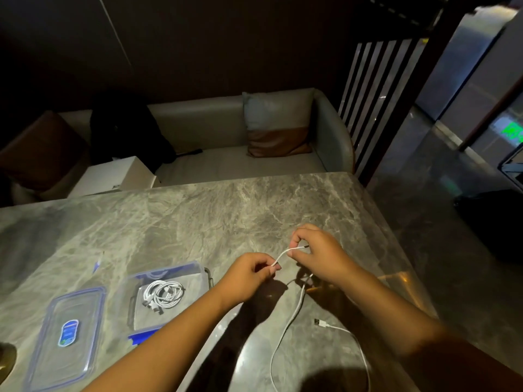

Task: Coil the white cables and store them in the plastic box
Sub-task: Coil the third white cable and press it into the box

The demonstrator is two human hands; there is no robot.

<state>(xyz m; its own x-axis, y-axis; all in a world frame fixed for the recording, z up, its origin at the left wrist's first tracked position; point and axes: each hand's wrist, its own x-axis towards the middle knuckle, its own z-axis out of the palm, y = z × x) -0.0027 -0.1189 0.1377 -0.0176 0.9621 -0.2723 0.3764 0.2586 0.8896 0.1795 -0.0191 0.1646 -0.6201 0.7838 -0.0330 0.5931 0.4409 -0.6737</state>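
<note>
Grey veined marble surface (198,216) in a dim room. Near its middle the left hand (249,275) and right hand (319,253) sit close together, each pinching one thin white cable (295,309), a short arc strung between them. Slack trails to the near edge and loops back to a USB plug (319,322). Left of the hands, a clear rectangular plastic box (169,272) with blue clips holds coiled cables (164,295); its flat lid (70,335) lies beside, nearer the left edge.
</note>
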